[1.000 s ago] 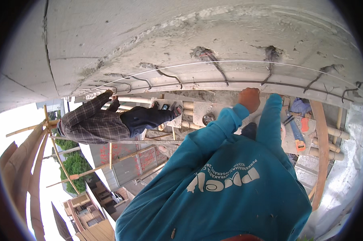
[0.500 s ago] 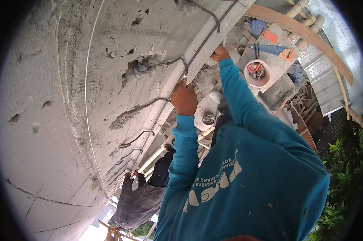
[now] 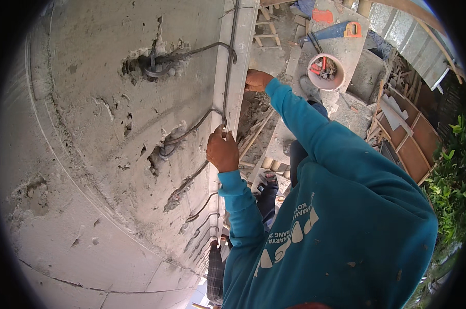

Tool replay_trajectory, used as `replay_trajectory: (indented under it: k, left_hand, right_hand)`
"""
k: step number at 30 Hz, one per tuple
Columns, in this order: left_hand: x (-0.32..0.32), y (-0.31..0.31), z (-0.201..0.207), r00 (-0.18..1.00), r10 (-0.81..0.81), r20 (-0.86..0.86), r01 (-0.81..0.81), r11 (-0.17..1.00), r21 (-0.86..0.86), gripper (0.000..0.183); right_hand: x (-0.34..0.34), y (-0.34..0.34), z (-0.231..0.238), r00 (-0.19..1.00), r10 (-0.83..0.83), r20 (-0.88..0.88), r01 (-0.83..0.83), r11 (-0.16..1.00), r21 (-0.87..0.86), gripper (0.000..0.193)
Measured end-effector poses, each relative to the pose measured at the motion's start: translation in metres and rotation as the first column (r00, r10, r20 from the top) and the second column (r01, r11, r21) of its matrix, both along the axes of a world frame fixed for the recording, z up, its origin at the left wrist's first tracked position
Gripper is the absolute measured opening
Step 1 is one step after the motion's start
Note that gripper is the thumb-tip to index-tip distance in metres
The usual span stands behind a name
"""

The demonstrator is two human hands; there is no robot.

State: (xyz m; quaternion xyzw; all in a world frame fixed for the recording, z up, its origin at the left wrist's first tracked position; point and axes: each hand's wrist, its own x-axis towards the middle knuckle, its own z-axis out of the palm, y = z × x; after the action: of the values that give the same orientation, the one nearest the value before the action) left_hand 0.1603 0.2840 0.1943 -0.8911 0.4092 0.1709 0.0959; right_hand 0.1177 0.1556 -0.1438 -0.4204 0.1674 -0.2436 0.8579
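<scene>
Straight up at 12 o'clock, the steel bar runs along the pale board. Near the centre, the left hand has thumb and forefinger close together at the bar (whether they pinch anything, I cannot tell). Toward 12:30, the right hand meets the board's edge, its fingertips hidden, its grip unclear. A bucket sits toward 1:30.

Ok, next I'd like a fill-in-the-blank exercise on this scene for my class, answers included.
1. Vertically in the picture, the person's bare left hand is ____ than the bare right hand.
2. The handle of the blue-bladed handsaw is ____.
3. The letters on the blue-green sweatshirt are ____.

Missing words: lower; orange; white.
</scene>
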Motion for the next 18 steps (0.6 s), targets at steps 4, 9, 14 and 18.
replay_trajectory:
  k: [4, 9, 14, 18]
  left_hand:
    - [0.002, 0.002, -0.005, 0.996, -0.083, -0.030, 0.083, 0.996, -0.018, 0.035]
    - [-0.003, -0.018, -0.027, 0.983, -0.184, -0.013, 0.179, 0.971, -0.160, 0.036]
    - [-0.005, -0.029, -0.052, 0.985, -0.171, 0.012, 0.166, 0.935, -0.312, 0.032]
    - [0.006, -0.015, -0.073, 0.966, -0.236, 0.104, 0.257, 0.910, -0.324, 0.029]
  right_hand:
    - [-0.012, -0.001, 0.052, 0.991, 0.090, 0.101, -0.129, 0.845, 0.520, 0.014]
    - [-0.016, -0.004, 0.065, 0.979, 0.048, 0.199, -0.132, 0.892, 0.433, 0.012]
    - [-0.016, -0.003, 0.062, 0.993, 0.107, -0.039, -0.097, 0.973, 0.211, 0.013]
    - [-0.030, -0.011, 0.085, 0.976, 0.170, -0.138, -0.166, 0.985, 0.039, 0.025]
